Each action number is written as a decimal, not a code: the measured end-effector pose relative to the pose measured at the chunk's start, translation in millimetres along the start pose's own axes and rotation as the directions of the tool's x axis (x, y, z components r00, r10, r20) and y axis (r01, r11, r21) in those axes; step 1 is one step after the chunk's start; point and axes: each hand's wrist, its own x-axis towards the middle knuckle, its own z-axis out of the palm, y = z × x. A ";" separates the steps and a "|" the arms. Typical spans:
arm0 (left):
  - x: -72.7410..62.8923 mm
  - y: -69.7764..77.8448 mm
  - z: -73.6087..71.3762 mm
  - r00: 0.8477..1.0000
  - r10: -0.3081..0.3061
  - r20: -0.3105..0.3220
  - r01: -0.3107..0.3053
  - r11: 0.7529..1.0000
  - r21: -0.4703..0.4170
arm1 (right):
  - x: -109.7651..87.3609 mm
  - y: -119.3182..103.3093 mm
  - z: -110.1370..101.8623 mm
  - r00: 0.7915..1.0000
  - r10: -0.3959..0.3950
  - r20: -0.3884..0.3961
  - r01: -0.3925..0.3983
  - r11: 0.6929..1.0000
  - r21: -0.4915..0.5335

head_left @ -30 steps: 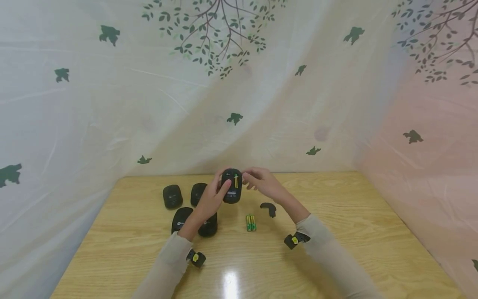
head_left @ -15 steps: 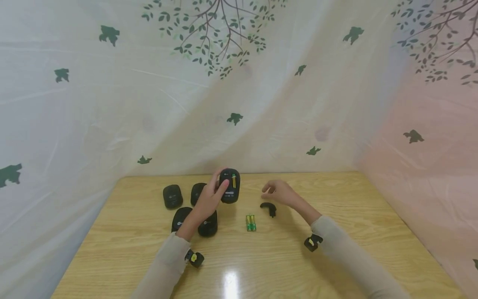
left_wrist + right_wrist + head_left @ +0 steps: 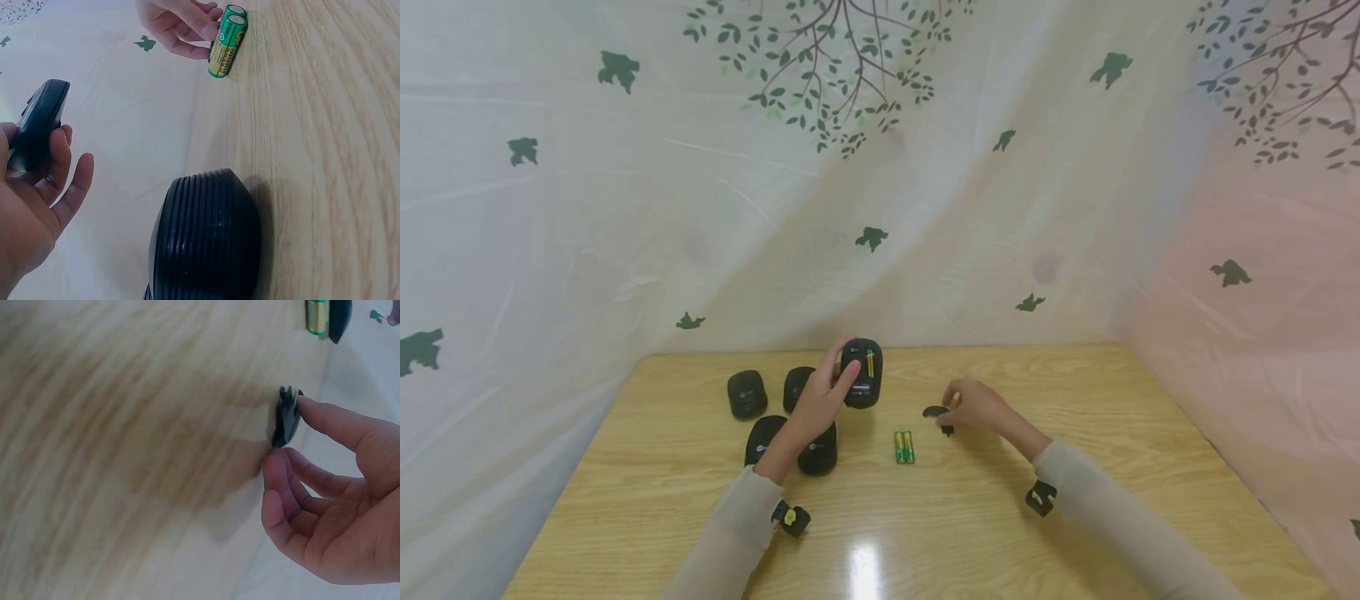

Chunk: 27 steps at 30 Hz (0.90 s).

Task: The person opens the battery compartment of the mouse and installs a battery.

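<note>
My left hand (image 3: 816,406) holds a black computer mouse (image 3: 863,385) raised above the table, its underside toward me. One yellow-green battery (image 3: 870,363) shows in its open slot. Seen from the left wrist, thumb and fingers grip the mouse (image 3: 40,122) by its sides. On the right, my right hand (image 3: 981,406) pinches a small curved black battery cover (image 3: 934,412) at the tabletop. The right wrist view has thumb and fingertips at opposite ends of the cover (image 3: 287,419). Two green-and-gold batteries (image 3: 904,447) lie side by side between the hands.
Several other black mice stand at the left, among them a far one (image 3: 747,394) and a nearer one (image 3: 818,454) beside my left forearm. The wooden table (image 3: 925,533) ends at a patterned cloth backdrop (image 3: 925,275).
My right hand has left the mouse, moved right and down, and taken hold of the cover on the table. The left hand has shifted slightly left with the mouse.
</note>
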 end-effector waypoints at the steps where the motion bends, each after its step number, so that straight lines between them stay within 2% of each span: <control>1: 0.0 0.3 -0.3 1.000 0.001 0.004 -0.001 1.000 -0.001 | 0.9 2.0 2.2 1.000 -0.003 -0.011 0.003 1.000 -0.002; 6: 0.1 -0.2 -1.4 1.000 0.004 0.014 -0.004 1.000 0.007 | -1.2 -2.3 5.5 1.000 -0.022 -0.020 0.022 1.000 0.001; 14: 9.3 -28.5 2.6 1.000 0.009 -0.007 -0.009 1.000 0.022 | 2.5 -14.3 11.0 0.998 -0.052 -0.030 0.052 0.999 -0.004; 20: 10.9 -32.7 3.0 0.999 0.036 -0.009 -0.036 0.999 0.007 | 7.6 -19.4 14.3 0.998 -0.050 -0.041 0.051 0.998 0.028; 27: 11.1 -34.7 2.6 0.999 0.050 -0.007 -0.050 0.999 0.013 | 11.5 -22.7 17.1 1.000 -0.010 -0.021 0.012 0.991 0.130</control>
